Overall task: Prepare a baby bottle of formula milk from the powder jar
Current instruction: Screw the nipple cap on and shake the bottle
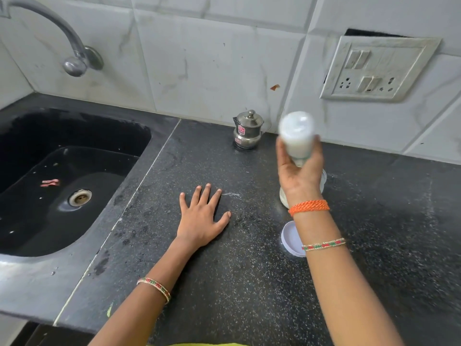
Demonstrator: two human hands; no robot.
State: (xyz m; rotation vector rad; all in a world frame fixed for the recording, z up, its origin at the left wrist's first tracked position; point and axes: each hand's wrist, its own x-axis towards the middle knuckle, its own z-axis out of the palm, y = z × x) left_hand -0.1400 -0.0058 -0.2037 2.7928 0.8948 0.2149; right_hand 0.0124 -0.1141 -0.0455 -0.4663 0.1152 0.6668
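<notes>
— Gripped in the right hand [299, 171] is the baby bottle [298, 137], fingers and thumb curled round its lower body, lifted above the black speckled counter [224, 283]. It is blurred, and white milk shows inside it.

— And the left hand [202, 218]?

— Flat on the counter, palm down, fingers spread and straight, holding nothing. It lies near the sink's edge side, well apart from the bottle.

— Where is the powder jar?

— A clear plastic jar [321, 181] stands on the counter right behind the right wrist, mostly hidden by it; I cannot tell how full it is. Its pale round lid [290, 238] lies flat on the counter nearer the person, partly under the right forearm.

— Anything else?

— A small steel lidded pot [247, 129] with a red sticker stands against the tiled wall, left of the bottle. The black sink [74, 171] is on the left with a metal tap [62, 38] above it, and a switchboard with sockets [379, 69] is set in the wall on the right.
</notes>
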